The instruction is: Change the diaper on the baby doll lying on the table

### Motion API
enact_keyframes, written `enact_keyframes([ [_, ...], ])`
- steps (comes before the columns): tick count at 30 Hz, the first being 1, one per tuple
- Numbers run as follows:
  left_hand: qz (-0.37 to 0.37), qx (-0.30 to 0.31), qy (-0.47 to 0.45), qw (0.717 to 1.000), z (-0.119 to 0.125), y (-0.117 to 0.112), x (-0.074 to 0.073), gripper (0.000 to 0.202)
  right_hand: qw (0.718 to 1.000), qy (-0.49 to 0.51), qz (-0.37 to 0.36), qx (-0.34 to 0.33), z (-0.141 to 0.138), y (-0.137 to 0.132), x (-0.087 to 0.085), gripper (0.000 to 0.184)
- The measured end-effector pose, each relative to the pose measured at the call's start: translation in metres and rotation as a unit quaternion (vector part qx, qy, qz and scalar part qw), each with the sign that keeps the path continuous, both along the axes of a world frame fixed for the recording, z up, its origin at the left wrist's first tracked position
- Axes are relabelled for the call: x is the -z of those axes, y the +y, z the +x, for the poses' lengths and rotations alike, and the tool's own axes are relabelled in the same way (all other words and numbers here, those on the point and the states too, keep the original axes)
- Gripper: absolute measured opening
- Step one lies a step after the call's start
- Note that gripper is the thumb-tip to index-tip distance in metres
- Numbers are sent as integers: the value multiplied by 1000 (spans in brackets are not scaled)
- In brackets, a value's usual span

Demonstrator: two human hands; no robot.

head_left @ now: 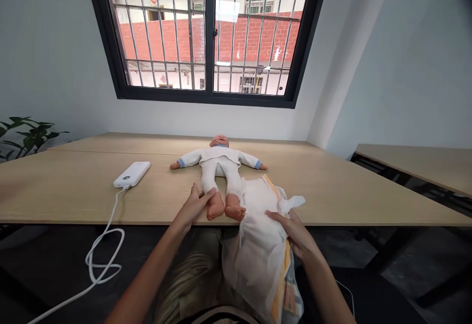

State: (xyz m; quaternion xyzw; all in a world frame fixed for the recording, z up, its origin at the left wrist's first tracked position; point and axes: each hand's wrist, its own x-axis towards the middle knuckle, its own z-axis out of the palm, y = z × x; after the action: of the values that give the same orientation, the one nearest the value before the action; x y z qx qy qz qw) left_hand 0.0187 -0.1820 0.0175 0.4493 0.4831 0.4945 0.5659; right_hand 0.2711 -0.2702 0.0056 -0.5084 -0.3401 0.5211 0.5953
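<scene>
A baby doll (220, 159) in a white top with blue cuffs and white trousers lies on its back, its bare feet towards me. My left hand (194, 205) is closed around the doll's lower leg on the left side, thumb on top and the other fingers partly hidden. A white diaper (254, 245) with orange edges is opened out beside the doll's other leg and hangs over the table edge towards my lap. My right hand (293, 230) grips its right side, thumb on the inner face. A white fastening tab (296, 202) sticks out above that hand.
The wooden table (324, 186) carries a white power bank (132, 174) at left, its white cable (105, 235) looping down over the front edge. A plant (33, 134) stands far left. Another table (416, 166) is at right. A barred window (210, 34) is ahead.
</scene>
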Motion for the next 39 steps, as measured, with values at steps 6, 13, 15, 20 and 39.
enact_keyframes([
  [6,-58,38,-200,977,6,11,-13,25,1000,13,17,-22,-26,8,1,73],
  [13,-67,101,-231,966,27,9,-18,5,998,20,33,-44,-34,14,6,74],
  [15,-87,125,-226,962,28,7,-20,7,999,17,29,-41,-35,14,6,72],
  [20,-151,225,-236,933,23,14,-23,28,997,63,38,-25,-39,8,-1,75],
  [39,-163,242,-361,886,18,33,-98,42,989,9,-115,98,55,-5,-28,31],
])
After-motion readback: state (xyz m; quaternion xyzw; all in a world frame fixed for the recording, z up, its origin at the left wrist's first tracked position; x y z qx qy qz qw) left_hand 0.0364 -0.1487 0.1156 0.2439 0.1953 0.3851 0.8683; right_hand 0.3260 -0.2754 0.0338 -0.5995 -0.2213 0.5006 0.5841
